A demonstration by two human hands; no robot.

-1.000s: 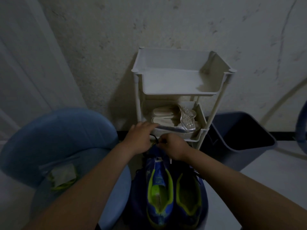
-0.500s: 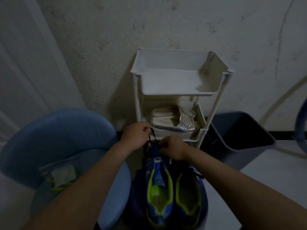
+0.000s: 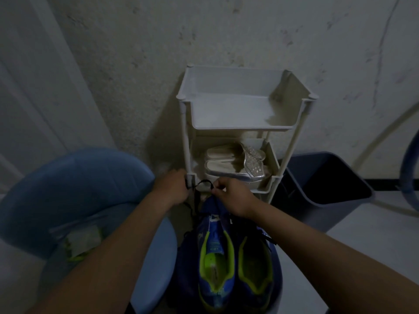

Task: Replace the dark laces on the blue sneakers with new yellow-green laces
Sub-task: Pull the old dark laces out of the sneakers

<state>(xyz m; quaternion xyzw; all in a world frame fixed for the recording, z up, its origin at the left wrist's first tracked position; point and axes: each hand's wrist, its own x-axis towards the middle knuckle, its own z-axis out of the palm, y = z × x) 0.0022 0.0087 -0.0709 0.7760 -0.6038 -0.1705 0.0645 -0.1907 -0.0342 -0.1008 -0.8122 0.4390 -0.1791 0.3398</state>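
Two blue sneakers with yellow-green lining stand side by side below me, the left sneaker (image 3: 215, 257) and the right sneaker (image 3: 256, 264), toes pointing away. A dark lace (image 3: 203, 182) arcs between my hands above the left sneaker's toe end. My left hand (image 3: 172, 189) grips one part of the lace and has drawn it out to the left. My right hand (image 3: 233, 197) pinches the lace near the shoe's front eyelets. A packet with yellow-green laces (image 3: 79, 243) lies on the blue chair at left.
A blue padded chair (image 3: 74, 191) fills the lower left. A white tiered shelf rack (image 3: 240, 128) stands against the wall just beyond the sneakers, with silver sandals (image 3: 235, 162) on its middle tier. A dark bin (image 3: 326, 189) sits to the right.
My left hand has moved left and slightly up, pulling more dark lace out of the left sneaker, so a loop now spans the gap between my hands. My right hand has stayed at the shoe.
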